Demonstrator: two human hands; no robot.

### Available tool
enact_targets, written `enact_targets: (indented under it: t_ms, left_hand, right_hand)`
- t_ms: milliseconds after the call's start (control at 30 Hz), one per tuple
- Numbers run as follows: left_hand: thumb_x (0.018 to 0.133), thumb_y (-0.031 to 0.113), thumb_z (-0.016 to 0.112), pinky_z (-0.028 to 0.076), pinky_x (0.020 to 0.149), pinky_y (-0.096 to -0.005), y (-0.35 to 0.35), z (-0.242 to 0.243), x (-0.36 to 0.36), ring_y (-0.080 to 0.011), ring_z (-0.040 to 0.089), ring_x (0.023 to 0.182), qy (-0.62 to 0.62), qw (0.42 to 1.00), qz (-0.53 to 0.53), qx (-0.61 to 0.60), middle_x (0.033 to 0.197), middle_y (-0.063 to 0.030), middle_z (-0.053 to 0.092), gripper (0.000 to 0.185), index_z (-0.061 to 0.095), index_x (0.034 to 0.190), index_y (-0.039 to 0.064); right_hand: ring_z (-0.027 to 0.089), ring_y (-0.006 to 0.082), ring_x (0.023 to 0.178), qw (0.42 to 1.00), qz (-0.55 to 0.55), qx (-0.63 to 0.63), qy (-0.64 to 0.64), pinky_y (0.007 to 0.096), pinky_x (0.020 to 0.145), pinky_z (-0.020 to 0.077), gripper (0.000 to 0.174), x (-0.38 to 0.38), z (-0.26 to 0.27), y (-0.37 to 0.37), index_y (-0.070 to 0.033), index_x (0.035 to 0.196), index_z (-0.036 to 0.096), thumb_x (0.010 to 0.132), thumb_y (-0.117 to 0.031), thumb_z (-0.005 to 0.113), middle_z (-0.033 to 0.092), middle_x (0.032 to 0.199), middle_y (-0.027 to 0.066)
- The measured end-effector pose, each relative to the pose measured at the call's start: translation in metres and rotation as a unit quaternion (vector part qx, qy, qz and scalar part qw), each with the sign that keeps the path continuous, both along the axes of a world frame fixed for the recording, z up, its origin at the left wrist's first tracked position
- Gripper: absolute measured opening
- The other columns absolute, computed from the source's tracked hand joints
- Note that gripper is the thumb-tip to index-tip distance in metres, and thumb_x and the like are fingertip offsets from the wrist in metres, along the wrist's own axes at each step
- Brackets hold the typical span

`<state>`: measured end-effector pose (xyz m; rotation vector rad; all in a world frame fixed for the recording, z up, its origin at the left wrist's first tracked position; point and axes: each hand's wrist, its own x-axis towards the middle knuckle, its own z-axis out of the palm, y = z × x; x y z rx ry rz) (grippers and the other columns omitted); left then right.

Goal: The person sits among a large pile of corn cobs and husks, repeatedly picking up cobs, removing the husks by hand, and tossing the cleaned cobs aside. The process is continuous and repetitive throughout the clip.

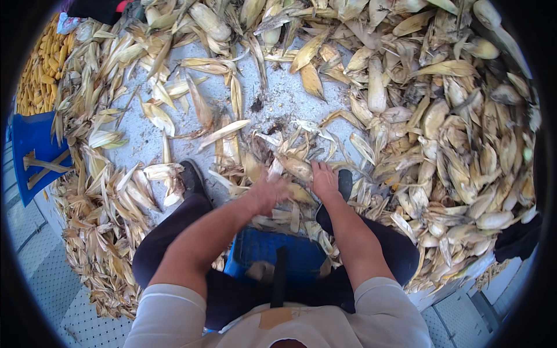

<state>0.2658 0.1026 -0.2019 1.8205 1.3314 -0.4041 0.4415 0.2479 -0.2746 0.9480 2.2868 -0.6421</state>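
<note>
My right hand (324, 179) lies at the end of an unhusked ear of corn (296, 168) with dry tan husk, its fingers touching the husk. Blurred by motion, my left hand (266, 193) hovers over loose husks just left of that ear; whether it grips anything cannot be told. Another husk-covered ear or husk piece (301, 195) lies below, between the two hands. Dry corn husks (228, 148) are scattered in front on the pale floor.
A large heap of corn in husks (461, 161) rises at the right. Loose husks (117, 217) pile up at the left. Husked yellow cobs (45, 65) lie at the far upper left, above a blue panel (41, 152). A blue plastic crate (278, 252) sits between my legs.
</note>
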Motion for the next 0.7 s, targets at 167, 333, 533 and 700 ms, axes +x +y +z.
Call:
enact_targets:
  t_ms: [167,333,533,700]
  left_hand:
    - [0.099,0.032,0.046,0.018,0.113,-0.0737,-0.041,-0.083,0.047,-0.0265,0.024,0.15,0.021,0.99,-0.06,0.126,0.162,-0.0014,0.03,0.045,0.049,0.145,0.036]
    - [0.096,0.029,0.052,0.031,0.107,-0.0683,-0.068,-0.091,-0.009,-0.0218,0.025,0.15,0.05,0.989,-0.007,0.139,0.163,-0.0005,0.027,0.036,0.058,0.132,0.029]
    - [0.09,0.017,0.057,0.058,0.079,-0.0392,-0.071,-0.08,-0.022,-0.0292,0.053,0.116,0.038,0.985,0.108,0.127,0.121,-0.0118,0.049,0.028,0.065,0.116,0.018]
    - [0.092,0.012,0.056,0.058,0.086,-0.0415,-0.089,-0.085,-0.083,-0.0336,0.055,0.114,0.108,0.973,0.194,0.06,0.121,-0.0137,0.046,0.033,0.063,0.122,0.023]
  right_hand:
    - [0.056,0.0348,0.118,0.995,-0.064,0.001,0.081,0.0475,0.098,0.0469,0.066,0.022,-0.018,-0.007,-0.008,0.134,0.051,0.078,-0.031,0.079,0.056,0.126,0.015]
    - [0.061,0.0416,0.111,0.861,-0.462,-0.007,0.213,0.0471,0.092,0.0493,0.058,0.028,-0.038,-0.028,0.0,0.122,0.06,0.081,-0.037,0.077,0.062,0.118,0.0239]
    - [0.062,0.045,0.106,0.866,-0.477,0.089,0.122,0.0483,0.094,0.0479,0.063,0.011,-0.043,-0.049,0.007,0.109,0.064,0.075,-0.045,0.078,0.065,0.108,0.0307]
    - [0.058,0.0469,0.112,0.887,-0.447,0.047,0.106,0.0481,0.1,0.0452,0.073,-0.005,-0.026,-0.068,0.01,0.116,0.06,0.073,-0.046,0.078,0.059,0.119,0.0337]
